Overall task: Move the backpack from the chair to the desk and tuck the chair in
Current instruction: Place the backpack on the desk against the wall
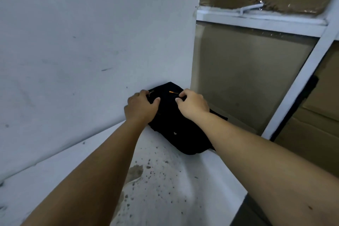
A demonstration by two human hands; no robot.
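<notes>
A black backpack (180, 132) with a small orange zipper pull lies on the white, stained desk top (165, 180), pushed into the far corner against the white wall. My left hand (142, 107) grips the backpack's upper left edge. My right hand (192, 104) pinches its top near the orange pull. Both forearms reach forward over the desk. The chair is out of view.
A white wall (82, 51) rises directly behind the desk on the left. To the right stands a white window frame (300, 86) backed with brown cardboard (247, 79). The desk's right edge drops off near the bottom right.
</notes>
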